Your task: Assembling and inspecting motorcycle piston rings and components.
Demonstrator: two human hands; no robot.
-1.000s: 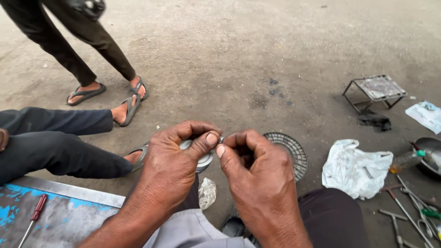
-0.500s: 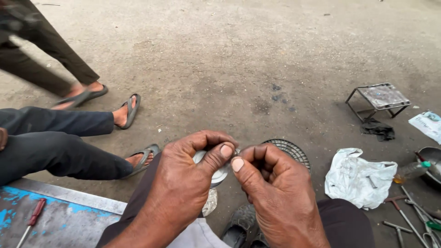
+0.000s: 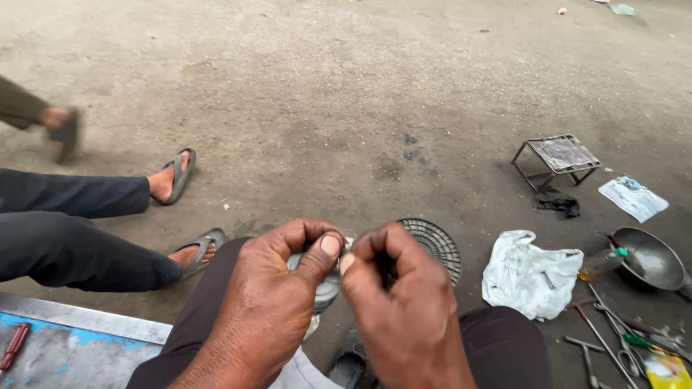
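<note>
Landmark for all positions: the small round metal part [image 3: 326,287] pinched between your hands at lower centre. Far left of it, a blue-painted metal sheet [image 3: 79,353] with a red-handled screwdriver [image 3: 14,346] lying on it; above that, a seated person's dark-trousered legs [image 3: 72,230] and sandalled feet [image 3: 189,252], and a second person's foot, blurred, further up-left. Your left hand [image 3: 277,302] has its grip closed on the part, thumb pressed across its upper edge, fingers curled behind; most of the part is hidden, so its exact form cannot be told. Your right hand [image 3: 400,302] sits touching it on the right, fingertips drawn together at its rim; whether they pinch a small piece or only press the rim cannot be told. Judgement: fine fingertip work at the rim. Keep the left thumb firm so the part does not turn, work over your lap so a dropped piece stays near, and tilt the part toward you for sight of the contact. Just behind the part on the ground, a round black grille [image 3: 436,245]. Right of it, a white plastic bag [image 3: 530,277], then a metal bowl [image 3: 649,259], hand tools [image 3: 605,338] below, and a small wire stand [image 3: 559,158] above.
</note>
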